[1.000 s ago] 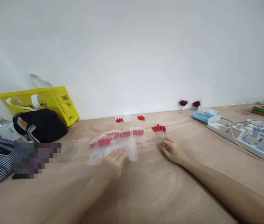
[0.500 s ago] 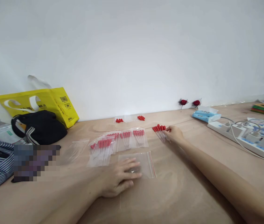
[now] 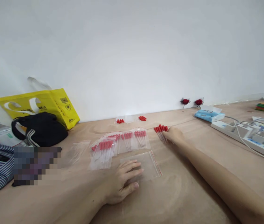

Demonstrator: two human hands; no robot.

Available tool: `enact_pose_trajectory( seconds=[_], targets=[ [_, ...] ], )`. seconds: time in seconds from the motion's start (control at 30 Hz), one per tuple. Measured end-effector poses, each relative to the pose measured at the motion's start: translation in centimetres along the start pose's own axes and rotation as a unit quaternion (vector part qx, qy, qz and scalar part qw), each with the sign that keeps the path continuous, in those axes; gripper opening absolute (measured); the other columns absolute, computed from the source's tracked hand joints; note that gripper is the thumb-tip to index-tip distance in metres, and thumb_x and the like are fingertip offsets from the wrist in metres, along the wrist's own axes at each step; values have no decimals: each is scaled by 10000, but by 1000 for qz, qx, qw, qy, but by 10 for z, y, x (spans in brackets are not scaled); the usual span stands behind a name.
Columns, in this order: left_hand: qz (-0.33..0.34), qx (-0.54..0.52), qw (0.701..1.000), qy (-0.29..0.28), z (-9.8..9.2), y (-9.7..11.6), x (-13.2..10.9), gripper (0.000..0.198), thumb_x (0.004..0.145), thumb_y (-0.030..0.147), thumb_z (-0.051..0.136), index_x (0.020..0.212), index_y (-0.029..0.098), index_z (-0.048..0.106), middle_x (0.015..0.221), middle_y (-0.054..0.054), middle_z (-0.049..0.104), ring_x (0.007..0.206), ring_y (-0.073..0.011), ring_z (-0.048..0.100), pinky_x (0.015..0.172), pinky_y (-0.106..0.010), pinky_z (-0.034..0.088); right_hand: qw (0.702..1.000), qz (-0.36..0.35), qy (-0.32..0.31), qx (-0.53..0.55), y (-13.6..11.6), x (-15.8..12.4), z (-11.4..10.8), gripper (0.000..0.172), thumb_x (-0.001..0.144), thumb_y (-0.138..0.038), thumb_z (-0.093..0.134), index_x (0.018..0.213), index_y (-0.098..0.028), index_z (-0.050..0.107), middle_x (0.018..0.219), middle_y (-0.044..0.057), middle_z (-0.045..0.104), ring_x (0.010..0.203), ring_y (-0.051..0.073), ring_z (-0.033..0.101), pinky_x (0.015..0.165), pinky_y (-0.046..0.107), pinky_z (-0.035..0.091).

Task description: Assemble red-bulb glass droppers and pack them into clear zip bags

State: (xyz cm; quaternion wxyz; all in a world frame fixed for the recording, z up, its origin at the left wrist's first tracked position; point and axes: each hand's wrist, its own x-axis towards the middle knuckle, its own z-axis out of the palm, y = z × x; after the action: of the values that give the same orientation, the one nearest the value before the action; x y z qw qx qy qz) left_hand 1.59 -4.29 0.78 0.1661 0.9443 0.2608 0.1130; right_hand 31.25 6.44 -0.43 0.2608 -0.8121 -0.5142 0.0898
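My left hand (image 3: 124,179) lies with its fingers spread on a clear zip-lock bag (image 3: 149,166) with a red seal line. Farther off, my right hand (image 3: 174,136) closes at the right edge of a fanned bunch of droppers (image 3: 160,128) with red bulbs and thin clear stems. Its fingertips are partly hidden behind the hand, at the stems just below the bulbs. Between and beyond the hands, several bagged droppers (image 3: 140,137) lie in a row, the bags overlapping toward the left (image 3: 105,144).
Loose red bulbs (image 3: 142,118) lie on a bag near the wall. To the left stand a yellow bag (image 3: 70,110) and a black pouch (image 3: 44,129). More clear bags (image 3: 78,151) lie nearby. On the right are a blue tissue pack (image 3: 208,115), a power strip (image 3: 250,140) with cables, and two dark-red roses (image 3: 185,101).
The zip-lock bag has turned slightly and shifted right along with my left hand. My right hand has moved slightly further around the bunch of droppers. The whole view has shifted a little.
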Motion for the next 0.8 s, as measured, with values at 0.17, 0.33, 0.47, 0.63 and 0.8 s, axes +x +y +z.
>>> enact_pose_trajectory(
  seconds=[0.17,0.33,0.47,0.63,0.8],
  targets=[
    [15,19,1000,-13,-2,2,-1,391,842,367,450,1223,279,454,1307,-53,430,1230,-256,328,1006,-476,269,995,-62,-11,81,-2,-10,-10,280,747,-364,437,628,-158,586,650,88,629,696,203,600,576,258,403],
    [8,33,999,-38,-6,3,-2,439,833,409,452,1251,282,417,1332,-64,394,1243,-268,305,1013,-500,238,908,-180,-65,374,6,-49,-10,272,783,-417,406,893,-173,457,643,-11,552,471,91,484,456,214,380],
    [-2,32,998,-53,-8,1,-3,542,822,437,460,1316,284,299,1376,-66,322,1265,-276,254,1019,-521,199,817,-175,-143,530,13,-79,-6,625,679,-412,582,1170,-222,245,581,-89,473,424,82,464,420,210,377],
    [-5,19,998,-55,-7,1,-4,502,819,439,462,1281,279,350,1379,-65,315,1268,-274,245,1020,-521,190,813,-119,-177,542,14,-88,3,749,656,-362,612,1230,-242,146,625,-87,483,454,88,514,434,220,421],
    [-11,26,997,-75,-6,1,-3,458,816,458,458,1242,300,400,1376,-60,318,1267,-276,249,1010,-527,203,810,-128,-180,543,14,-89,14,696,690,-358,575,1222,-239,142,623,-88,469,472,96,535,448,233,448]
  ],
)
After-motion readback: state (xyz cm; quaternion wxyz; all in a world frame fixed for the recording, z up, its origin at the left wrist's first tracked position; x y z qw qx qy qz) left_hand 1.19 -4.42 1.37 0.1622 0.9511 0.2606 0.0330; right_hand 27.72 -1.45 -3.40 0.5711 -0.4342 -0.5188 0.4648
